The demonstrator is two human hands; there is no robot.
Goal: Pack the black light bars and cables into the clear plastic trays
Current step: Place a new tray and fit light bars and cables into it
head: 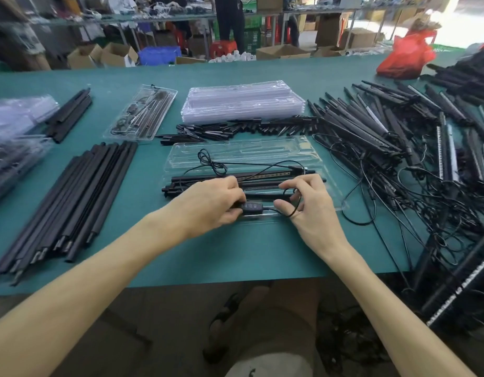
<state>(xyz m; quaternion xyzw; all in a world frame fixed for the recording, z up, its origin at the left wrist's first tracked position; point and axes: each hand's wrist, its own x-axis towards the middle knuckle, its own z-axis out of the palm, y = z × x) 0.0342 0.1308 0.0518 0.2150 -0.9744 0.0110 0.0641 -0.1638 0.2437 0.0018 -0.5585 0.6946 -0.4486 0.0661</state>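
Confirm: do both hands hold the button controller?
No, only the left hand grips the button controller; the right hand holds a loop of its cable beside it.

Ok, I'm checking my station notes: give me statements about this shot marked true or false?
1. The left hand grips the cable's button controller. True.
2. The right hand holds nothing. False: the right hand holds a cable loop.
3. The stack of empty trays lies beyond the open tray. True.
4. The red bag sits near the left hand. False: the red bag sits at the table's far right.
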